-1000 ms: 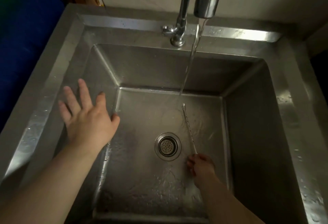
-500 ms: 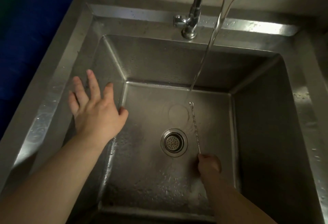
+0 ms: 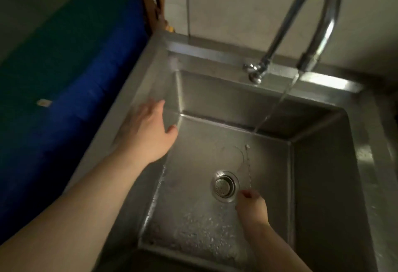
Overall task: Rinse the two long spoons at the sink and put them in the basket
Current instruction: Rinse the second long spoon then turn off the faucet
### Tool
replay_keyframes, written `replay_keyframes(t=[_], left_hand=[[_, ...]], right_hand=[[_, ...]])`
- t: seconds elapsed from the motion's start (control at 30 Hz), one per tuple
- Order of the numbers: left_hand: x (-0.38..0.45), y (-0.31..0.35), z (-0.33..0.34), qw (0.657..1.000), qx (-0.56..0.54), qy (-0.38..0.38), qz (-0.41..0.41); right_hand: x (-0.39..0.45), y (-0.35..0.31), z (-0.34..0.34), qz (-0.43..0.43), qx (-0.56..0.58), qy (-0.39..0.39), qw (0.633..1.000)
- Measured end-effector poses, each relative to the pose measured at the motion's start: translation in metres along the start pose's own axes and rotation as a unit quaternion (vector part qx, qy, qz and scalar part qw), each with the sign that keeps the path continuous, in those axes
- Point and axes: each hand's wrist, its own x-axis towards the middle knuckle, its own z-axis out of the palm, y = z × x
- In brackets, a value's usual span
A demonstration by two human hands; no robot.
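My right hand (image 3: 251, 206) is low in the steel sink (image 3: 217, 97), closed on the lower end of a thin, twisted long spoon (image 3: 248, 164). The spoon points away from me, its small tip just in front of where the running water (image 3: 277, 106) lands. My left hand (image 3: 148, 129) hovers with spread fingers over the sink's left wall and rim, holding nothing. Only one spoon shows; no basket is in view.
A curved chrome tap (image 3: 316, 20) stands at the back rim with water running. The round drain (image 3: 225, 185) lies just left of my right hand. A blue and green surface (image 3: 64, 73) borders the sink on the left. A tiled wall rises behind.
The view has swung left and up, showing more of the tap and the blue surface. My left hand has moved further toward the sink's left rim. My right hand still holds the spoon near the stream.
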Motion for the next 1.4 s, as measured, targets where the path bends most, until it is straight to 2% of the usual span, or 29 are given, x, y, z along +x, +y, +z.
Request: replay_keyframes(t=[0.1, 0.23, 0.33, 0.47, 0.53, 0.67, 0.73, 0.8, 0.93, 1.03, 1.23, 1.4], left_hand=[[-0.020, -0.005, -0.047, 0.997, -0.045, 0.059, 0.035], [-0.055, -0.025, -0.120, 0.983, -0.080, 0.162, 0.041], [-0.093, -0.055, -0.179, 0.968, -0.095, 0.231, 0.024], [-0.159, -0.115, -0.239, 0.942, -0.115, 0.313, -0.025], [-0.189, -0.148, -0.249, 0.921, -0.140, 0.357, -0.071], [-0.240, -0.221, -0.231, 0.854, -0.212, 0.440, -0.180], [-0.259, -0.252, -0.202, 0.843, -0.228, 0.435, -0.219], [-0.278, -0.273, -0.167, 0.844, -0.252, 0.388, -0.270], [-0.303, -0.289, -0.111, 0.836, -0.341, 0.270, -0.335], [-0.309, -0.293, -0.087, 0.833, -0.374, 0.219, -0.345], [-0.309, -0.296, -0.071, 0.846, -0.358, 0.231, -0.322], [-0.310, -0.303, -0.071, 0.855, -0.341, 0.235, -0.311]], right_hand=[[-0.052, -0.049, 0.014, -0.112, -0.014, -0.037, 0.993], [-0.133, -0.109, 0.043, -0.218, -0.011, -0.113, 0.969], [-0.193, -0.142, 0.067, -0.304, -0.031, -0.180, 0.935], [-0.268, -0.165, 0.102, -0.402, -0.052, -0.274, 0.872], [-0.293, -0.169, 0.122, -0.410, -0.071, -0.320, 0.851], [-0.329, -0.174, 0.166, -0.331, -0.088, -0.422, 0.840], [-0.340, -0.180, 0.186, -0.329, -0.112, -0.447, 0.824], [-0.350, -0.189, 0.204, -0.339, -0.130, -0.463, 0.809], [-0.361, -0.202, 0.232, -0.341, -0.112, -0.437, 0.825], [-0.363, -0.203, 0.246, -0.343, -0.124, -0.430, 0.826], [-0.366, -0.196, 0.261, -0.373, -0.143, -0.429, 0.810], [-0.366, -0.193, 0.263, -0.361, -0.141, -0.423, 0.819]])
